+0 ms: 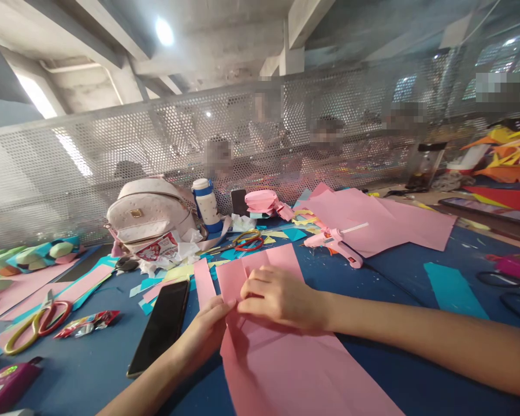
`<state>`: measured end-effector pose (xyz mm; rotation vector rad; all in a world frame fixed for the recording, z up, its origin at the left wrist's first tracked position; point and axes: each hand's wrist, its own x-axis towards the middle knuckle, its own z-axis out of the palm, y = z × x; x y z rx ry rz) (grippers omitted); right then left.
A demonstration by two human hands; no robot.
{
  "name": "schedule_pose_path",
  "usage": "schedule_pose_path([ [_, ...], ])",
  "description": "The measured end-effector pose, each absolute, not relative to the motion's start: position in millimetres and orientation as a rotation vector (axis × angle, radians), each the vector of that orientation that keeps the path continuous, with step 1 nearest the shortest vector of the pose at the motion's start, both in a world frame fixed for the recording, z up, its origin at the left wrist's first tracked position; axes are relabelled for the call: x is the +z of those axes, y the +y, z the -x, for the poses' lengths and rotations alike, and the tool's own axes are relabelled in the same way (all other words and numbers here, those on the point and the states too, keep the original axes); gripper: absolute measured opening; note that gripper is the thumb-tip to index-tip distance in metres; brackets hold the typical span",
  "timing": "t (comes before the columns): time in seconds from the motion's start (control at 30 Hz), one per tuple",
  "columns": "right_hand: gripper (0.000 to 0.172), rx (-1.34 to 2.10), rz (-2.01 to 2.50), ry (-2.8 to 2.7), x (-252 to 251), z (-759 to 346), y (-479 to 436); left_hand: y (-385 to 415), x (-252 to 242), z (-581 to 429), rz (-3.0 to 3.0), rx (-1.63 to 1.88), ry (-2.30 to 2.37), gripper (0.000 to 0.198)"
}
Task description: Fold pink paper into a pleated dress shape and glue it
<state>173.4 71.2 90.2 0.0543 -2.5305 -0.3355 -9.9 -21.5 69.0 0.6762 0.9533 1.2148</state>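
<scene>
A large sheet of pink paper (294,370) lies in front of me, creased and partly folded across its upper part. My left hand (210,326) pinches its left edge between thumb and fingers. Curled over the fold, my right hand (281,297) presses on the paper close to the left thumb; its fingertips are partly hidden. Beside the sheet is a narrow pink paper strip (204,282). A black phone (161,326) lies just left of my left hand. Beyond my right hand rests a pink glue gun (335,242) with its cord trailing right.
Scissors (39,326) lie at the left near a candy wrapper (89,323); another pair of scissors (247,240) is among paper scraps. A backpack (149,211) and bottle (207,205) stand by the perforated metal screen (164,138). More pink sheets (385,216) and a blue strip (455,292) lie right.
</scene>
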Motion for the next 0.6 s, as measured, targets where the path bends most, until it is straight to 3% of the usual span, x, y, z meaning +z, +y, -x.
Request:
schedule_pose_path([
  [0.2,0.02,-0.002,0.15,-2.526,97.4,-176.6,84.9,-17.3,63.9,12.3,-0.767,1.209,0.836,0.016],
  [0.6,0.023,-0.014,-0.007,-2.615,93.6,-174.2,83.6,-17.7,59.7,10.7,-0.742,1.249,0.854,0.017],
])
